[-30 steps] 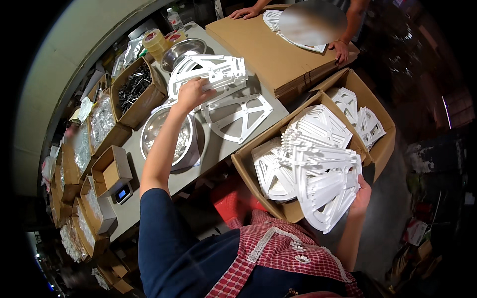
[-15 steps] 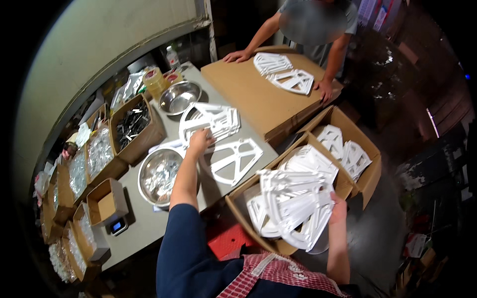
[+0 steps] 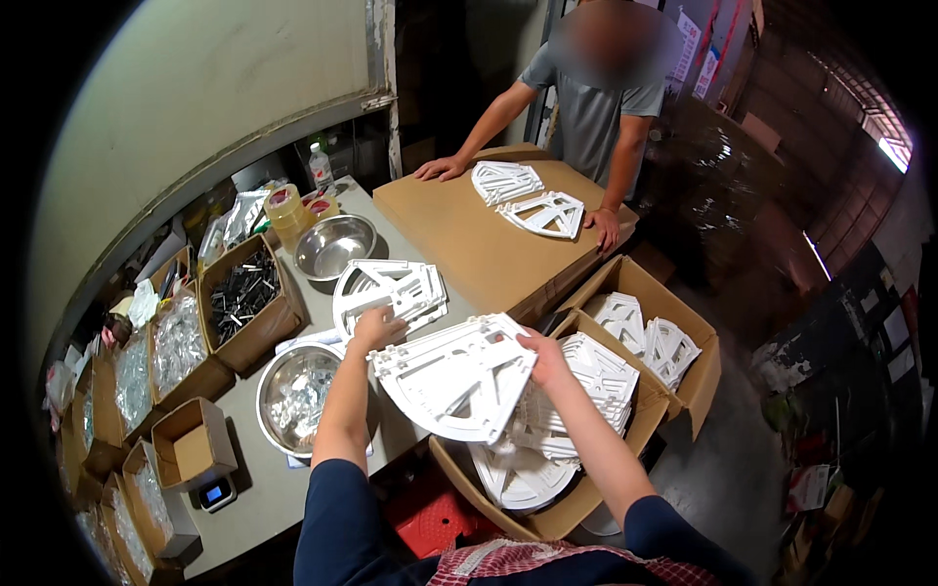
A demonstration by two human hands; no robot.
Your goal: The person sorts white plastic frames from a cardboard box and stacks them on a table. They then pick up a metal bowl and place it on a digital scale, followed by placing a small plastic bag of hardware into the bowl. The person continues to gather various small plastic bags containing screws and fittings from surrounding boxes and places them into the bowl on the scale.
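In my right hand [image 3: 549, 359] is a stack of white fan-shaped plastic frames [image 3: 459, 386], gripped by its right edge. The stack hangs tilted over the front edge of the table, partly above an open carton. My left hand [image 3: 373, 330], fingers apart, is at the near edge of another pile of white frames [image 3: 396, 293] lying on the table; whether it presses on them is unclear. Just below that hand comes the left end of the held stack. More white frames [image 3: 601, 376] fill the carton [image 3: 469, 503] below my right forearm.
A steel bowl of small clear packets [image 3: 303, 400], an empty steel bowl [image 3: 335, 244] and a box of black parts [image 3: 249, 293] stand on the table [image 3: 264, 508]. Across from me, a person rests both hands on flat cardboard [image 3: 440, 230] bearing white frames. A red stool [image 3: 430, 513] is below.
My right hand has brought the held stack left from above the carton to the table edge. It now covers where a single frame lay. My left hand stays by the table pile; the view has shifted.
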